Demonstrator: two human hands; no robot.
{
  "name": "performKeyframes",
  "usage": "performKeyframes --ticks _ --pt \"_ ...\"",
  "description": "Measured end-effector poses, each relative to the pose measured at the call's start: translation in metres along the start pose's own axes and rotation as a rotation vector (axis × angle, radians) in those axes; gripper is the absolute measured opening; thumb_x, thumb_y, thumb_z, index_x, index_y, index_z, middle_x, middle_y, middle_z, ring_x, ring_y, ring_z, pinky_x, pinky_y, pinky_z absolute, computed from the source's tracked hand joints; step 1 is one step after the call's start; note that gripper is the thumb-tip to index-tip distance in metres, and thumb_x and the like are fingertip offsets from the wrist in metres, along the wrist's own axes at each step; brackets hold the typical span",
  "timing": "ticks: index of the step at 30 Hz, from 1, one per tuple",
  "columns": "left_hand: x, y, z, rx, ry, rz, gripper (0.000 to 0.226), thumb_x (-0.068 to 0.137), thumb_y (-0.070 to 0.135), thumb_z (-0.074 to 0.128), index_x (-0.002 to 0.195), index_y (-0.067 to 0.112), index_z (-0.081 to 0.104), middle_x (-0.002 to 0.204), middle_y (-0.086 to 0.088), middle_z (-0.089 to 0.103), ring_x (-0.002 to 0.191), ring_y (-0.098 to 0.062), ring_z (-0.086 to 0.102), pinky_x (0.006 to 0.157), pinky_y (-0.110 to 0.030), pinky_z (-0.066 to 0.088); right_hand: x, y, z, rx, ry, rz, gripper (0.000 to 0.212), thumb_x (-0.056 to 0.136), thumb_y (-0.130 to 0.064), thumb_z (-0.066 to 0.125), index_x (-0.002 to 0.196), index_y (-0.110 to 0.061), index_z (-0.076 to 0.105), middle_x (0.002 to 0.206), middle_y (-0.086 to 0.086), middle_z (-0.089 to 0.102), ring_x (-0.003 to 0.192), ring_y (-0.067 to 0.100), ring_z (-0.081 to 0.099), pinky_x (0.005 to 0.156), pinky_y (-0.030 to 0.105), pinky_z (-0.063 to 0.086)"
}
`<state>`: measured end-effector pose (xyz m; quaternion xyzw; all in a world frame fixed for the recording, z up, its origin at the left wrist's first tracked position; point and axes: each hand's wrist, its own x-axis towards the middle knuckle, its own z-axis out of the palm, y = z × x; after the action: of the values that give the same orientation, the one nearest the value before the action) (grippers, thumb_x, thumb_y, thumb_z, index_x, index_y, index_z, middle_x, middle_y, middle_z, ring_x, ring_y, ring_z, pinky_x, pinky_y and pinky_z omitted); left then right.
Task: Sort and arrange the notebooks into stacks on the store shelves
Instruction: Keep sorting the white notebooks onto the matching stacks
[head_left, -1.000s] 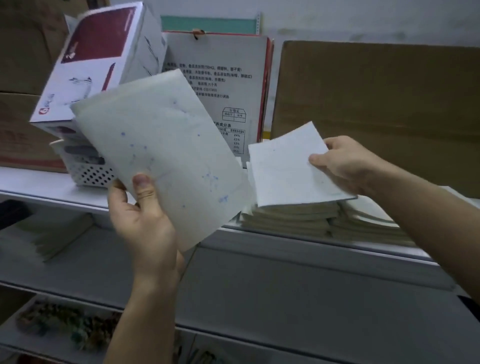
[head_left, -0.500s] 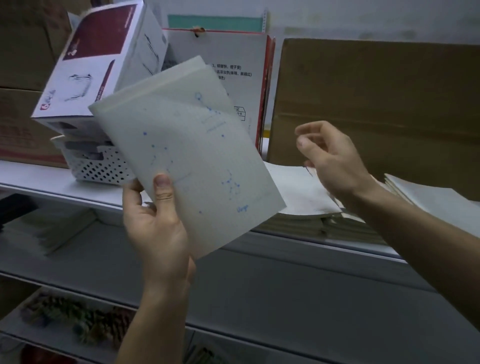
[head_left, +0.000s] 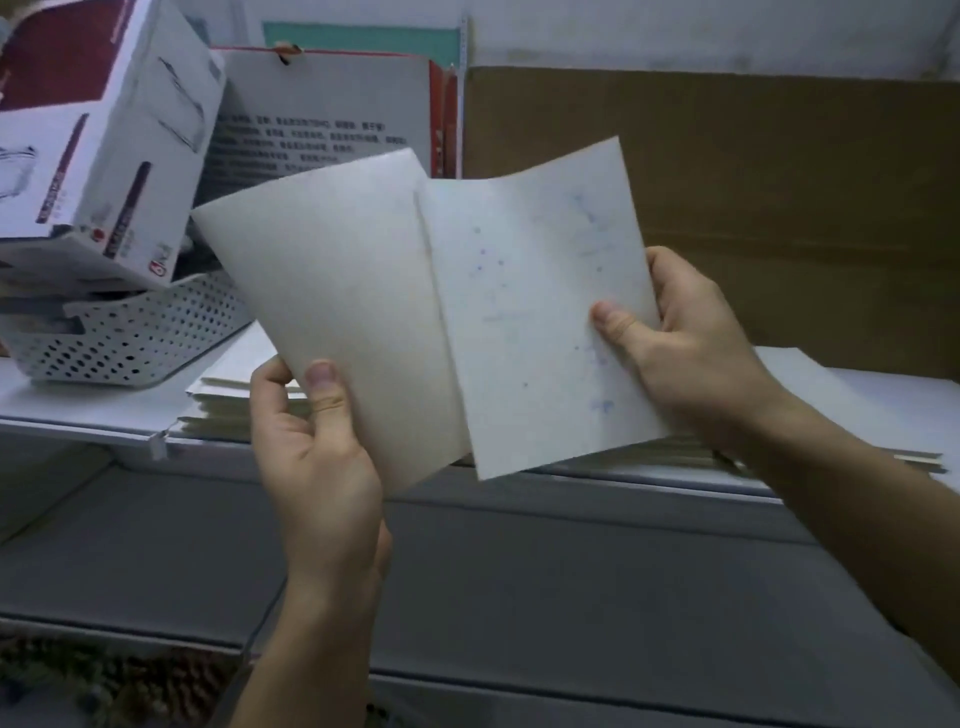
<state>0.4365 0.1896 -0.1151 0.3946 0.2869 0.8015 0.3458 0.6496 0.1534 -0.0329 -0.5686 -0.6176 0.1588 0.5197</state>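
The left hand (head_left: 317, 457) is gripping a plain pale notebook (head_left: 337, 312) by its lower edge, while the right hand (head_left: 685, 338) is pinching a blue-speckled notebook (head_left: 540, 312) overlapping it. Both are being held above the notebook stacks (head_left: 244, 400) lying on the white shelf (head_left: 78, 410), beside a perforated basket (head_left: 130, 332).

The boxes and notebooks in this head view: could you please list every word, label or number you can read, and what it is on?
Nothing reads clearly.
White and maroon box: a red logo and vertical print, too blurred.
Leaning white card: rows of Chinese characters, too blurred to quote.
Speckled notebook: faint blue marks, no legible words.
Plain notebook: no text.
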Motion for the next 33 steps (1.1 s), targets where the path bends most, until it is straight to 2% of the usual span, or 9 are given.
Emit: performKeyframes --ticks 4,8,11,14,18,20,24,28,33 --pt "-0.006 -0.006 -0.001 0.040 0.003 0.015 0.013 0.110 0.021 0.047 0.106 0.031 0.055 0.093 0.020 0.074 0.085 0.000 0.067 0.074 -0.022 0.056 0.021 0.028 -0.049 -0.080 0.039 0.317 0.027 0.097 -0.028 0.064 0.122 -0.019 0.057 0.115 -0.001 0.069 0.095 0.019 0.070 0.081 0.042 0.059" --pt "-0.012 -0.011 -0.002 0.078 0.025 0.030 0.011 0.108 0.025 0.050 0.105 0.034 0.056 0.092 0.024 0.071 0.085 0.002 0.063 0.079 -0.024 0.053 0.039 0.051 -0.071 -0.145 -0.013 0.556 0.026 0.098 -0.025 0.064 0.119 -0.009 0.062 0.104 0.006 0.073 0.087 0.021 0.072 0.067 0.034 0.056" --pt "-0.019 -0.012 0.001 0.080 0.018 0.036 0.008 0.103 0.031 0.053 0.104 0.037 0.058 0.093 0.021 0.069 0.084 -0.001 0.062 0.078 -0.026 0.051 0.042 0.059 -0.071 -0.250 0.013 0.511 0.036 0.097 -0.019 0.065 0.128 -0.002 0.058 0.108 0.006 0.069 0.079 0.016 0.066 0.068 0.032 0.052" --pt "-0.026 -0.011 0.006 0.081 0.012 0.053 0.013 0.107 0.022 0.052 0.102 0.033 0.056 0.086 0.023 0.070 0.079 0.004 0.062 0.072 -0.016 0.050 0.040 0.062 -0.066 -0.376 -0.005 0.443 0.044 0.094 -0.016 0.068 0.133 0.000 0.052 0.110 0.011 0.064 0.078 0.017 0.059 0.088 0.040 0.051" --pt "-0.034 -0.010 0.011 0.067 -0.006 0.033 0.013 0.107 0.019 0.052 0.102 0.030 0.057 0.085 0.021 0.072 0.077 0.004 0.063 0.070 -0.015 0.051 0.036 0.067 -0.062 -0.608 -0.041 0.319 0.063 0.093 -0.027 0.067 0.149 -0.014 0.042 0.149 0.008 0.049 0.130 0.029 0.052 0.107 0.043 0.045" --pt "-0.039 -0.010 0.013 0.059 -0.019 0.011 0.014 0.107 0.019 0.053 0.102 0.031 0.059 0.086 0.018 0.072 0.078 0.001 0.064 0.070 -0.018 0.052 0.028 0.068 -0.059 -0.663 -0.017 0.195 0.057 0.096 -0.030 0.061 0.150 -0.020 0.042 0.153 0.004 0.044 0.138 0.025 0.044 0.111 0.039 0.039" --pt "-0.052 -0.005 0.026 0.016 -0.086 -0.079 0.012 0.106 0.016 0.053 0.103 0.027 0.058 0.084 0.016 0.075 0.075 0.001 0.066 0.068 -0.018 0.054 0.002 0.058 -0.048 -0.403 0.000 -0.042 0.031 0.104 -0.034 0.048 0.132 -0.024 0.057 0.135 -0.003 0.057 0.121 0.013 0.055 0.099 0.035 0.049" --pt "-0.070 -0.003 0.043 0.030 -0.194 -0.088 0.012 0.104 0.014 0.055 0.103 0.025 0.059 0.081 0.011 0.075 0.072 0.000 0.066 0.063 -0.017 0.053 -0.032 0.034 -0.043 0.177 -0.234 0.029 0.042 0.101 -0.045 0.038 0.122 -0.016 0.060 0.110 0.001 0.070 0.095 0.019 0.069 0.072 0.036 0.059" --pt "-0.086 0.001 0.058 0.056 -0.431 -0.170 0.015 0.093 0.023 0.064 0.106 0.016 0.066 0.090 -0.002 0.079 0.080 -0.013 0.075 0.064 -0.025 0.059 -0.057 0.038 -0.060 0.179 -0.110 -0.008 0.025 0.102 -0.024 0.049 0.126 -0.022 0.055 0.114 -0.008 0.069 0.100 0.013 0.070 0.075 0.028 0.060"
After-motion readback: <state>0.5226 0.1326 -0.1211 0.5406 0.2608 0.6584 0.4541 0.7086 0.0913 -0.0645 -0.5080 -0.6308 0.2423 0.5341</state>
